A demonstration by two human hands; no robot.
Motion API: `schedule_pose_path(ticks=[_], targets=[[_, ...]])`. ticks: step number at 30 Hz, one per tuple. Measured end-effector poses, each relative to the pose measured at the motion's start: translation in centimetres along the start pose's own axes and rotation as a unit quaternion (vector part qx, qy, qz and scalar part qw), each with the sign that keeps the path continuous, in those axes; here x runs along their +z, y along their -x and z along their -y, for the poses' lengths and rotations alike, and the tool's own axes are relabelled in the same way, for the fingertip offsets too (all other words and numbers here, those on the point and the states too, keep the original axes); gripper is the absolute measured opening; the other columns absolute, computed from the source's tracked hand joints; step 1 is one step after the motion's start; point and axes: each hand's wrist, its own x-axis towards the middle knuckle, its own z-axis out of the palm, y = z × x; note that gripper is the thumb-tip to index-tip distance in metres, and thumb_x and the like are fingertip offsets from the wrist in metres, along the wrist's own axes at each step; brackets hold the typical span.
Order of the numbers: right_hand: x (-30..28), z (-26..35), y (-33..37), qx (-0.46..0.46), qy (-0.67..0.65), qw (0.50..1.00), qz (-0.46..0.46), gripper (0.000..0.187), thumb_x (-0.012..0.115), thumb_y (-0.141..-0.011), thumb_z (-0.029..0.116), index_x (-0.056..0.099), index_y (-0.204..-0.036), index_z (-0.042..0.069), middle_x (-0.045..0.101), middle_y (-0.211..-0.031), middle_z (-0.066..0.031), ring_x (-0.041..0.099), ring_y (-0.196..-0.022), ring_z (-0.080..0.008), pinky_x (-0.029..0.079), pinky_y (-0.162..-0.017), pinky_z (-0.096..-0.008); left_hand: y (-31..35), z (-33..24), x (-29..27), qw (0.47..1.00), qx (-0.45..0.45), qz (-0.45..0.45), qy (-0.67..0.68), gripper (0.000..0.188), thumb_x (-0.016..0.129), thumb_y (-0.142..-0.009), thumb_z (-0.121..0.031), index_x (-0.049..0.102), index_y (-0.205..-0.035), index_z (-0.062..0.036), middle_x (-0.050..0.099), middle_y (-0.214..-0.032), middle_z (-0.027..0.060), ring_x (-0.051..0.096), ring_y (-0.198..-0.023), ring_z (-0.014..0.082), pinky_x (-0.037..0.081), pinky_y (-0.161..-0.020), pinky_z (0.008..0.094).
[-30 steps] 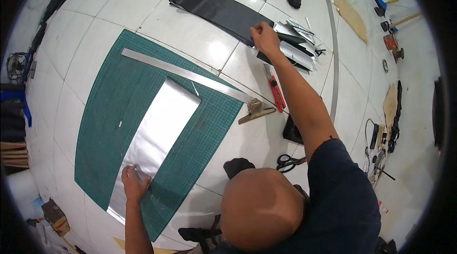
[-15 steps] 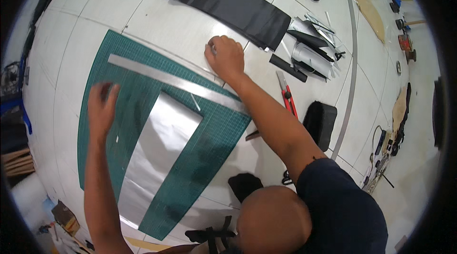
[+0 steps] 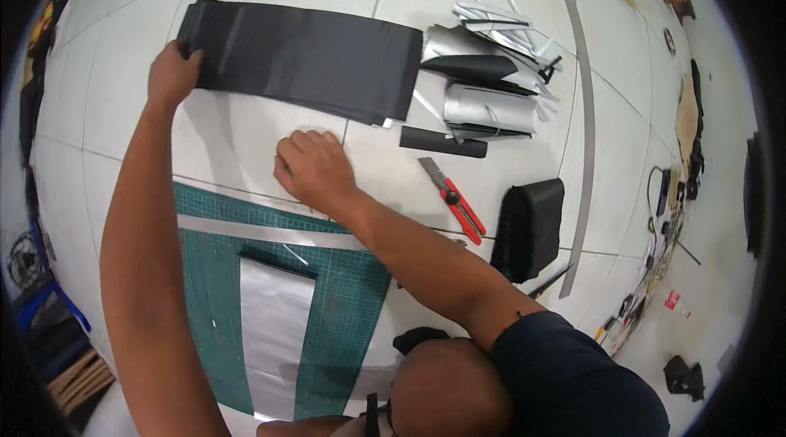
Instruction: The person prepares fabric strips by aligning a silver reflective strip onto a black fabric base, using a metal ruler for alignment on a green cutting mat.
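My left hand (image 3: 173,76) is at the left end of a long stack of black sheets (image 3: 307,56), its thumb and fingers closed on the edge. Nearer to me, my right hand (image 3: 315,171) rests with curled fingers on the tiled floor, just beyond the green cutting mat (image 3: 340,306). What it holds, if anything, is hidden. A flat metal ruler (image 3: 262,230) lies across the mat's far part, beside a silver sheet (image 3: 277,318) and a thin white strip (image 3: 295,254). Right of my right hand lies a red utility knife (image 3: 460,206) with its blade out.
Silver, black and white offcuts (image 3: 491,105) are heaped right of the stack, near a narrow black strip (image 3: 443,142). A black fuzzy-sided block (image 3: 530,228) sits farther right. Beyond it runs a long grey strip (image 3: 586,126). My head and sleeve cover part of the near floor.
My left hand has moved from above the mat to the black stack and closed on its left edge. My right hand stays curled near the mat's far edge. The view has shifted.
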Motion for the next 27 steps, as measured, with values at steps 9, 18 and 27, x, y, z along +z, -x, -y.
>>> schedule_pose_path(ticks=[9, 18, 27], targets=[[0.2, 0.7, 0.2, -0.003, -0.005, 1.000, -0.024, 0.007, 0.064, -0.077, 0.011, 0.059, -0.075, 0.007, 0.054, -0.072, -0.0066, 0.055, -0.070, -0.0229, 0.040, -0.068, -0.0381, 0.7, -0.5, -1.0, 0.989, -0.026, 0.039, 0.143, 0.045, 0.059, -0.088, -0.022, 0.056, -0.123, 0.0050, 0.068, -0.108, 0.0207, 0.065, -0.102, 0.0340, 0.048, -0.089, 0.0384], [-0.7, 1.2, 0.2, 0.032, -0.006, 0.999, 0.008, 0.031, 0.067, -0.082, 0.038, 0.064, -0.080, 0.007, 0.062, -0.078, -0.0068, 0.060, -0.078, -0.0253, 0.043, -0.080, -0.0393, 6.9, -5.6, -11.3, 0.927, -0.020, 0.129, 0.352, 0.037, 0.057, -0.090, -0.013, 0.055, -0.120, 0.0077, 0.066, -0.099, 0.0177, 0.063, -0.085, 0.0194, 0.049, -0.081, 0.0296], [-5.8, 3.6, 1.3, 0.295, -0.648, 0.702, 0.030, 0.055, 0.057, -0.092, 0.050, 0.052, -0.125, 0.005, 0.064, -0.102, -0.0115, 0.060, -0.095, -0.0261, 0.047, -0.084, -0.0412, 17.8, -0.2, -19.3, 0.865, -0.086, 0.095, 0.484, 0.039, 0.058, -0.093, -0.017, 0.050, -0.123, 0.0055, 0.062, -0.103, 0.0140, 0.062, -0.091, 0.0154, 0.049, -0.084, 0.0266]])
